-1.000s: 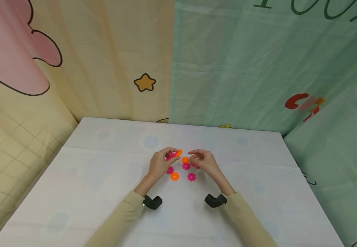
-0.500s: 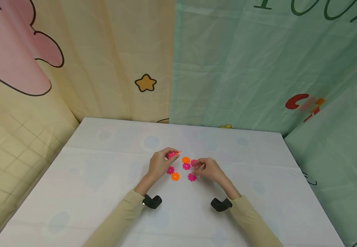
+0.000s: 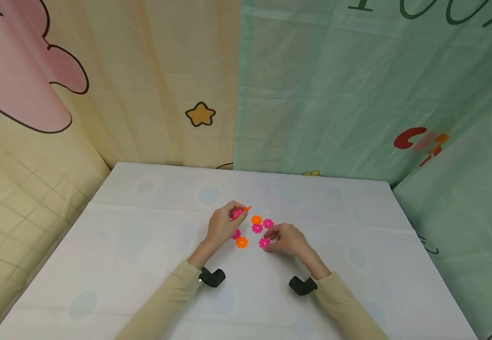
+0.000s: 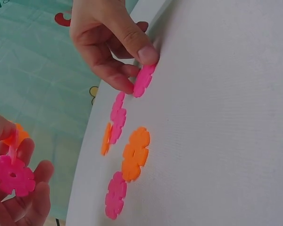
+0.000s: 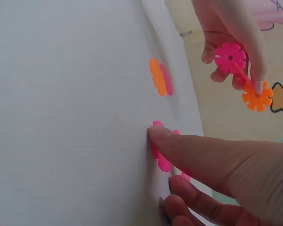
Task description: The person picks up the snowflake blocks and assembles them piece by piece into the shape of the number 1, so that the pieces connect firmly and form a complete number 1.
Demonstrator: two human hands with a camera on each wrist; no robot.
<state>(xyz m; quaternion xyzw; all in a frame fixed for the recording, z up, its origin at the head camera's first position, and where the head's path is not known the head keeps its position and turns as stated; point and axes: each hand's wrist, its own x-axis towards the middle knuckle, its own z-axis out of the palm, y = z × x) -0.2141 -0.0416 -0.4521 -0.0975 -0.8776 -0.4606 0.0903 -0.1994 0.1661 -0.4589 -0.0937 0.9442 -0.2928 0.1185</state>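
Note:
My left hand (image 3: 219, 225) holds a small chain of notched plastic snowflake discs above the table. A pink disc (image 5: 230, 52) and an orange disc (image 5: 258, 100) show in it, with another piece edge-on between them. Lower and to the right, my right hand (image 3: 292, 240) pinches a single pink snowflake disc (image 4: 144, 81) at the tabletop, thumb on one edge and a finger at the other. In the right wrist view the thumb covers part of that disc.
Loose discs lie between the hands: an orange disc (image 3: 241, 242) beside a pink one (image 3: 236, 234), and another orange disc (image 3: 256, 220) near two pink ones. The white-covered table (image 3: 144, 264) ends at printed curtains (image 3: 314, 94) behind.
My right hand has come down and nearer, away from the left hand and the far discs, onto the near pink disc. The left hand stays nearly in place; its orange disc has turned edge-on.

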